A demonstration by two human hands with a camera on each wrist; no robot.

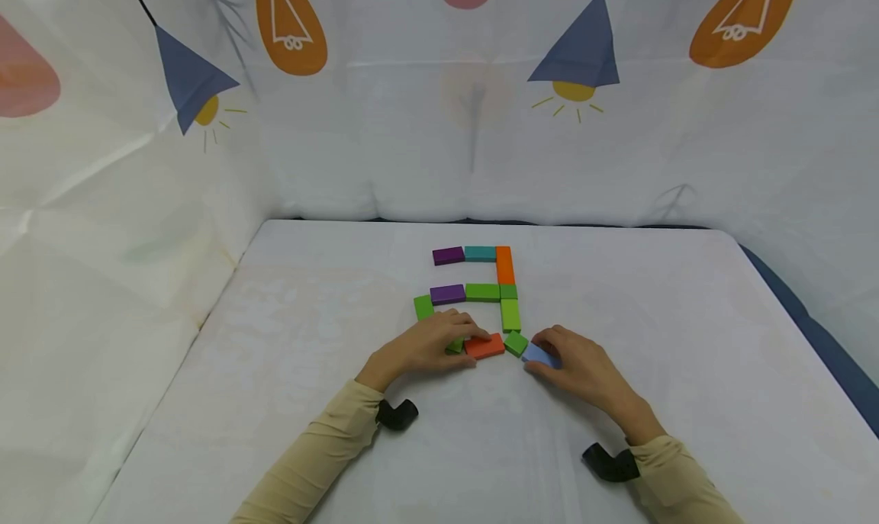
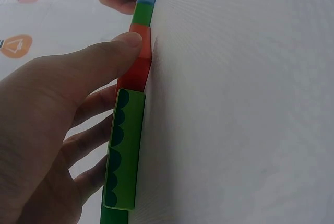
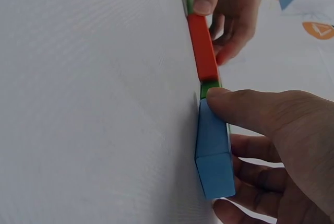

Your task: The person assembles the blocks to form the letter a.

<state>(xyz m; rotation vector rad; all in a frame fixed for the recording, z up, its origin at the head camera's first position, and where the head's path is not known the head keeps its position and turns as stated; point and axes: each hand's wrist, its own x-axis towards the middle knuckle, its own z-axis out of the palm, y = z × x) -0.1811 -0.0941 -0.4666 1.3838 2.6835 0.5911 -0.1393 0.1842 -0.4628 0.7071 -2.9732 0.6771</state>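
My left hand (image 1: 433,345) grips the red block (image 1: 484,346), its thumb on the near side and fingers behind. Beside that hand, a green block (image 2: 124,151) with dark scalloped marks shows in the left wrist view. My right hand (image 1: 580,368) pinches a light blue block (image 3: 213,135) between the thumb and the fingers behind it. Between the red and blue blocks sits a small green block (image 1: 516,344), turned at an angle. The left hand partly covers a green block (image 1: 454,346) at the red one's left end.
Farther back lie purple blocks (image 1: 449,256), a teal block (image 1: 480,254), an orange block (image 1: 504,265) and several green blocks (image 1: 483,292), in a bent line on the white table (image 1: 275,303). A printed cloth (image 1: 412,150) hangs behind. Black wrist pieces (image 1: 398,416) jut from both sleeves.
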